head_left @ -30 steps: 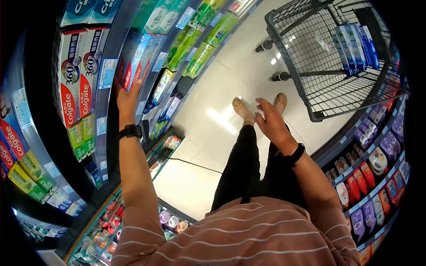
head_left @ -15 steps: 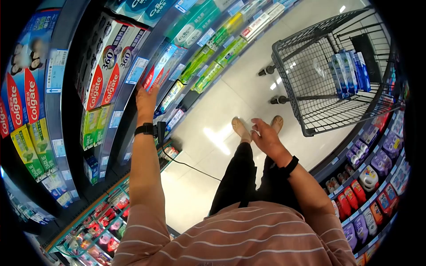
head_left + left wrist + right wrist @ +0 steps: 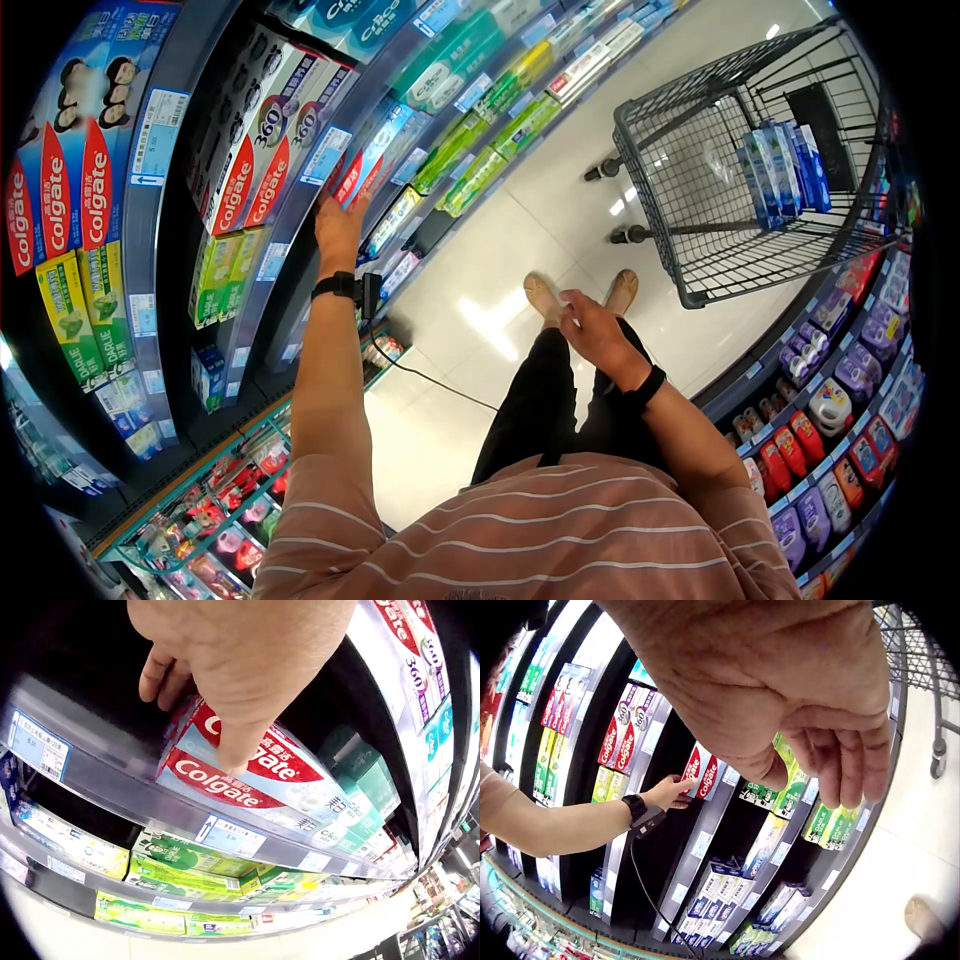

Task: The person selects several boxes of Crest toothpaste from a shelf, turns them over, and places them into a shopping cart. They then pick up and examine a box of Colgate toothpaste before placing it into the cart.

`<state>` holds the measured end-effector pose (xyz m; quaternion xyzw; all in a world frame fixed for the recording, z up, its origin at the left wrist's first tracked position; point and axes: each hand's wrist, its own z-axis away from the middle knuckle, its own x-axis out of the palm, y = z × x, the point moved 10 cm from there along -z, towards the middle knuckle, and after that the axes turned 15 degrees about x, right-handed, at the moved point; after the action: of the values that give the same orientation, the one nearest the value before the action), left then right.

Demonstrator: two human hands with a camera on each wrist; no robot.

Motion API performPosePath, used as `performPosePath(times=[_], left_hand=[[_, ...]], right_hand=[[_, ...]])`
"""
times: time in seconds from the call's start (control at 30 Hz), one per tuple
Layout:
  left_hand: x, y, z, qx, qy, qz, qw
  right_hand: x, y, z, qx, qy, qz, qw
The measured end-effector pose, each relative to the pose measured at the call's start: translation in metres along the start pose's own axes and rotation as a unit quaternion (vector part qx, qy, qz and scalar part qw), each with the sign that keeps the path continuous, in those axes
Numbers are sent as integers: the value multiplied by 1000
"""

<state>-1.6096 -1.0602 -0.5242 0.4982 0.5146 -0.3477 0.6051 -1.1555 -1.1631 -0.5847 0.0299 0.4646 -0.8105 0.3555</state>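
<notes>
My left hand [image 3: 340, 232] reaches into the shelf on the left, at the end of two red, white and light blue Colgate toothpaste boxes [image 3: 217, 782] lying side by side. In the left wrist view the thumb lies across the front of the boxes and the other fingers bend round their near end. The right wrist view shows the same boxes [image 3: 705, 772] on the shelf, with that hand at their end. My right hand [image 3: 600, 335] hangs over the floor in front of my legs, fingers loosely bent, holding nothing.
White Colgate 360 boxes [image 3: 262, 140] stand on the level beside the left hand. Green Darlie boxes [image 3: 161, 919] line lower shelves. At right is a wire cart [image 3: 690, 180] holding several blue packs [image 3: 785, 170]. A cable [image 3: 430, 375] trails from the left wrist. Bottles fill the right-hand shelf [image 3: 830, 400].
The head view has turned, so the toothpaste shelves and left hand appear farther right. The left hand stays at the Colgate boxes. The right hand's fingers have drawn in slightly.
</notes>
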Motion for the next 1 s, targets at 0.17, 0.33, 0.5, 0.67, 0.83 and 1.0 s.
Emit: performPosePath(times=[0.17,0.33,0.5,0.67,0.83,1.0], left_hand=[[-7,-1,-7,29,24,-106,994],[-13,4,-4,0,1,-96,995],[-13,12,-2,-10,-49,-71,996],[-9,10,-3,49,-14,-51,997],[-9,7,-3,-12,-58,-54,997],[-15,-2,-7,30,-13,-38,999]], right_hand=[[-3,-1,0,1,2,-5,1000],[-4,-4,-2,14,-6,-11,1000],[-3,-12,-4,1,3,-4,1000],[5,-14,-11,14,-22,-36,999],[12,-29,-28,-1,-33,-47,998],[24,-51,-51,19,-74,-80,994]])
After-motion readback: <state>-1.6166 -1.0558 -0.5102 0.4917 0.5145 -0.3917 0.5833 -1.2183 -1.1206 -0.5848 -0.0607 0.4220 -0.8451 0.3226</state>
